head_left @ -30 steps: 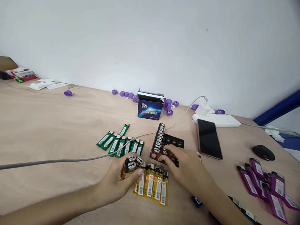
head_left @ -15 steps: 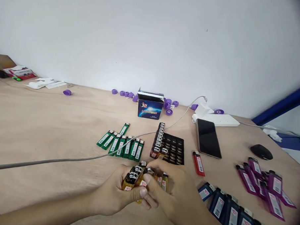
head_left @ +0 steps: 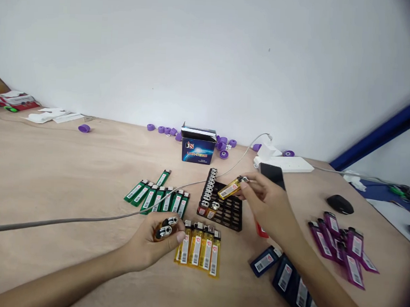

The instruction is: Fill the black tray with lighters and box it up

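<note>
My left hand (head_left: 153,244) is closed around yellow lighters, whose metal tops (head_left: 166,228) stick up between thumb and fingers. Between the thumb and fingers of my right hand (head_left: 267,197), one yellow lighter (head_left: 232,187) is pinched, tilted above the black tray (head_left: 236,222). Lighters stand upright in the tray's left column (head_left: 210,183), and one yellow lighter (head_left: 213,211) stands at the front beside them. Several yellow lighters (head_left: 196,246) lie side by side on the table, just right of my left hand. Green lighters (head_left: 149,197) lie behind that hand.
A blue lighter box (head_left: 198,151) stands near the wall among purple caps (head_left: 224,154). A grey cable (head_left: 86,220) crosses the table. Rightward are a phone (head_left: 272,172), power strip (head_left: 293,164), mouse (head_left: 340,204), red lighter (head_left: 261,230), blue lighters (head_left: 284,277) and purple lighters (head_left: 353,257).
My hands have moved apart. The right one has gone up and right to the tray with one yellow lighter, uncovering the row of yellow lighters. The view has shifted slightly.
</note>
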The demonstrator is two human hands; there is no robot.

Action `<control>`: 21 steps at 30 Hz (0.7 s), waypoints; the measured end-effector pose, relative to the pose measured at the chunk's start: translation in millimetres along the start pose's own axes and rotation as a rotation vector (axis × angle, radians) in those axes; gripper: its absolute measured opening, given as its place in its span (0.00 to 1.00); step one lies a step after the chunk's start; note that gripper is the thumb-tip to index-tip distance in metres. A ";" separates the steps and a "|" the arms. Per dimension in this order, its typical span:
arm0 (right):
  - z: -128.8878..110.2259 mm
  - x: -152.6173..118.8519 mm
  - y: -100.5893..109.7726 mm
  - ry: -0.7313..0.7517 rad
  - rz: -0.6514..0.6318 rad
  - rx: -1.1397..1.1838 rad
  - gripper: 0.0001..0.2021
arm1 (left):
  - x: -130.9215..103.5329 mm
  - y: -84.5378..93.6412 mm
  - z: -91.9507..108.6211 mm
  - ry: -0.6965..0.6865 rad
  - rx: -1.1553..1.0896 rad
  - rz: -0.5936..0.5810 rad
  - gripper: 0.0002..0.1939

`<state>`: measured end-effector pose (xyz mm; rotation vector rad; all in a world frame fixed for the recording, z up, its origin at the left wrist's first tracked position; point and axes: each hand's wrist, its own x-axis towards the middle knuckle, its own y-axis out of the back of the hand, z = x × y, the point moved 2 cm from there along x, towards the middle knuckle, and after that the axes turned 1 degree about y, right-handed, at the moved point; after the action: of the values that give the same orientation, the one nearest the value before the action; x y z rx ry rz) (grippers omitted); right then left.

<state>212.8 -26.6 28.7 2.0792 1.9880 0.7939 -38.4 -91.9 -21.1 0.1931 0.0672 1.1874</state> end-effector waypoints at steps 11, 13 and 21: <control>6.7 -10.8 -25.1 0.056 -0.309 -0.214 0.08 | 4.1 -0.7 -0.3 0.074 -0.017 -0.023 0.21; 7.4 -11.3 -27.3 0.078 -0.323 -0.244 0.09 | 2.7 -0.8 -2.7 0.081 -0.030 -0.028 0.21; 7.7 -20.9 -35.5 0.300 -0.439 -0.588 0.17 | 1.1 -8.1 -8.7 0.099 -0.709 -0.120 0.14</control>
<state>185.7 -41.1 0.3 1.2030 1.9151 1.4289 -31.9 -92.8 -31.0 -0.4867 -0.2513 1.0364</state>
